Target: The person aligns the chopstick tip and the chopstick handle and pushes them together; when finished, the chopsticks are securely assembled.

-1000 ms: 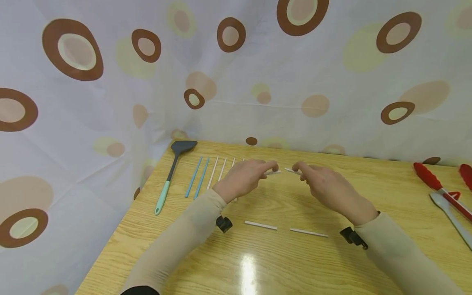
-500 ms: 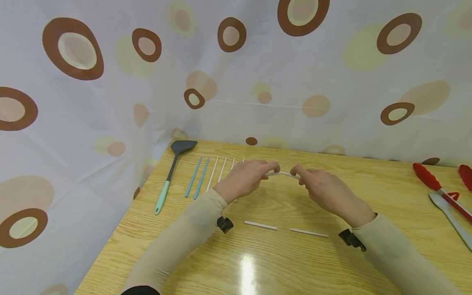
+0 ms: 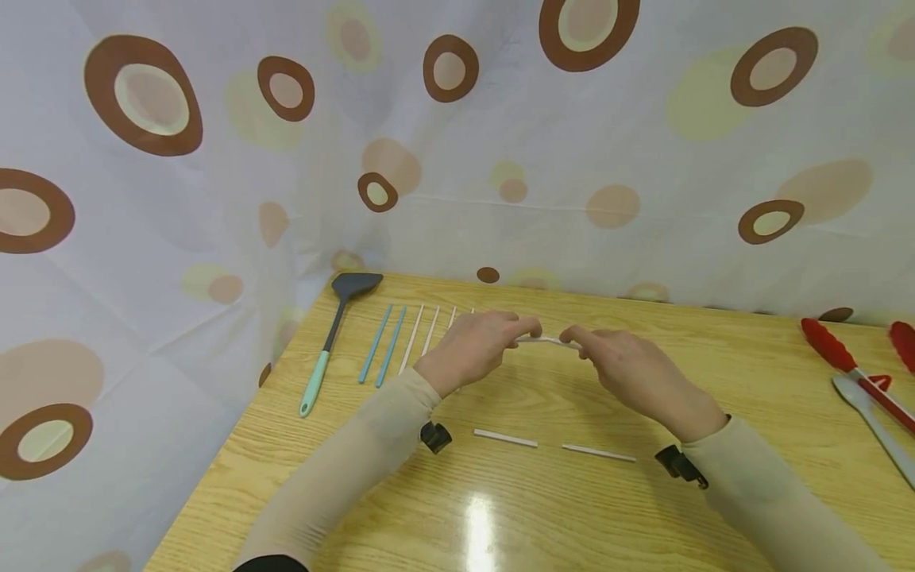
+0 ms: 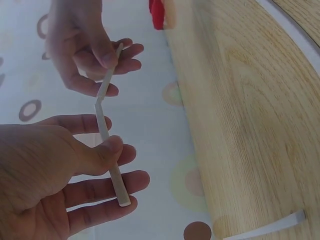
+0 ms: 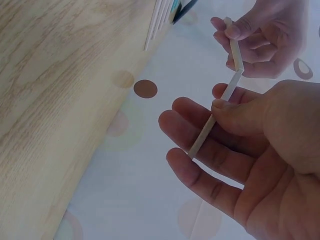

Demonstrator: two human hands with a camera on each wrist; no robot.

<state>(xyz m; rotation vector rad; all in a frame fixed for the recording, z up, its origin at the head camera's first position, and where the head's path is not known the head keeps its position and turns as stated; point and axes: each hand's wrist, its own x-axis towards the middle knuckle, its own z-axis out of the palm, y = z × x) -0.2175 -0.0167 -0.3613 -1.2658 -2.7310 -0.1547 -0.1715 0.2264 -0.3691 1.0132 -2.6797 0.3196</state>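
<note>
My left hand [image 3: 468, 348] pinches a short white stick [image 4: 118, 182] between thumb and fingers, above the table. My right hand [image 3: 632, 369] pinches a second short white stick [image 5: 202, 136] the same way. The inner ends of the two sticks meet at a slight angle, as both wrist views show. On the table nearer the body lie two more short white sticks, one on the left [image 3: 505, 438] and one on the right [image 3: 598, 453], with a gap between them. Longer white sticks [image 3: 430, 330], several in a row, are partly hidden behind the left hand.
Two blue sticks [image 3: 391, 347] lie left of the white row. Beyond them is a turner [image 3: 330, 338] with a dark head and mint handle. At the right are red-tipped tongs [image 3: 829, 344] and a grey spoon-like utensil [image 3: 875, 425]. A patterned curtain [image 3: 550, 159] hangs behind the wooden table [image 3: 400, 508].
One second ago the two held sticks were apart. Their inner ends have come together, the right hand having moved slightly left, and the angle between them has flattened a little.
</note>
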